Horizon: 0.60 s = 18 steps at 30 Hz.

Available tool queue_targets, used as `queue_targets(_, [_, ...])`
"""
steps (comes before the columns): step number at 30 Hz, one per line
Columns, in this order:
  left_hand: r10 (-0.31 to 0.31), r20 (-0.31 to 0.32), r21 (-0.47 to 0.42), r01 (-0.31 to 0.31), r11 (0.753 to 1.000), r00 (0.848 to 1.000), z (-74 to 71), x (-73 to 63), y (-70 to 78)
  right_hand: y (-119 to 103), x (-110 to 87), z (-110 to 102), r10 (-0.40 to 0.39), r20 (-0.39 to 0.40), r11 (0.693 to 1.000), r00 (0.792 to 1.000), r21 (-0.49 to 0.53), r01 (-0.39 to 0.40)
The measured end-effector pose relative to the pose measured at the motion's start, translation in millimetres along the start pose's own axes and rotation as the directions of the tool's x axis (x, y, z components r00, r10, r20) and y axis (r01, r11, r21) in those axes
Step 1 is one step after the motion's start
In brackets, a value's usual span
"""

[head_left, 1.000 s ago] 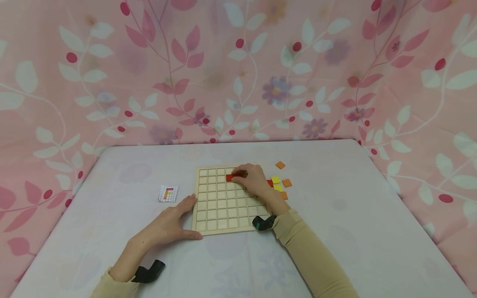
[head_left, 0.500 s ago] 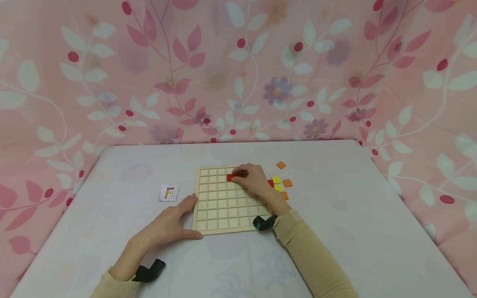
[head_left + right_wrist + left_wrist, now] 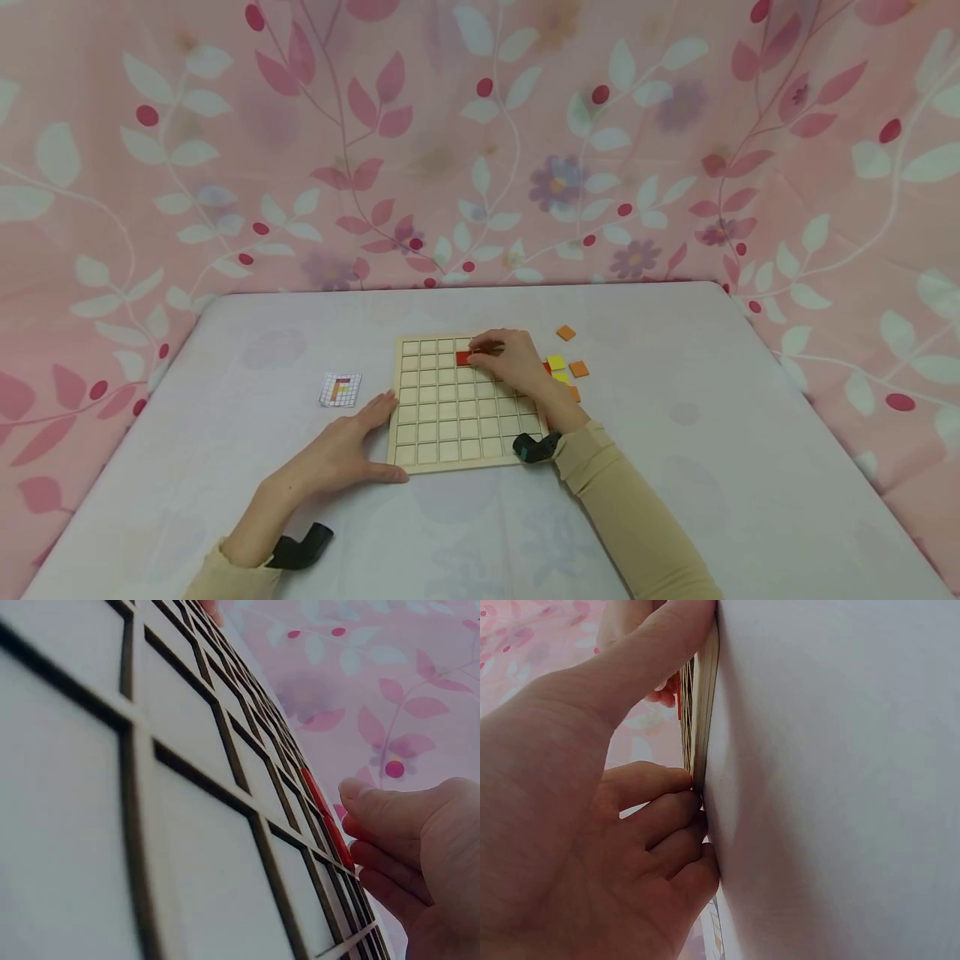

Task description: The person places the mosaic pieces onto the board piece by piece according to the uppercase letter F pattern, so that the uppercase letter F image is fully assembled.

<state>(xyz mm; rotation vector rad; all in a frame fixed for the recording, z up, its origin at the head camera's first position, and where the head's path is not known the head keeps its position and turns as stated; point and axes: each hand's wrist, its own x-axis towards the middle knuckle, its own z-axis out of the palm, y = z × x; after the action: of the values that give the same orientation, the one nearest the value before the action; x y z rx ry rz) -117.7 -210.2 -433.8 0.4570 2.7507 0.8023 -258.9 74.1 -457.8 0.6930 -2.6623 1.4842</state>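
My left hand [image 3: 339,450] spreads against the board [image 3: 447,410]; my right hand [image 3: 513,365] is at the red tiles [image 3: 462,358], whether pinching I can't tell.

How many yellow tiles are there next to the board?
2 that show. The farther yellow tile lies just right of the board; the nearer yellow tile sits closer to the person, partly behind the right wrist. More could be hidden there.

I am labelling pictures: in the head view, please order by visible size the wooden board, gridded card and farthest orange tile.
Largest to smallest:
wooden board
gridded card
farthest orange tile
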Motion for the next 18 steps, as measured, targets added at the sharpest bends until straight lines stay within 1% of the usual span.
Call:
queue_targets(4, [0.001,0.003,0.004,-0.001,1.0,1.0,-0.2,-0.6,0.4,-2.8,0.2,-9.0,0.039,0.001,0.999,0.999,0.022,-0.039])
queue_targets(9, [0.003,0.008,0.0,-0.003,1.0,1.0,-0.4,1.1,1.9,-9.3,-1.6,-34.2,0.069,-0.019,0.997,0.997,0.031,-0.068])
queue_targets(12, [0.004,0.01,0.001,-0.004,1.0,1.0,-0.6,1.5,2.3,-10.4,-4.9,-50.1,0.07,-0.036,0.998,0.997,0.01,-0.07])
queue_targets(18, [-0.013,0.012,0.001,0.013,1.0,1.0,-1.2,0.8,0.9,-3.1,-14.6,-73.1,0.105,-0.022,0.993,0.994,-0.052,-0.106])
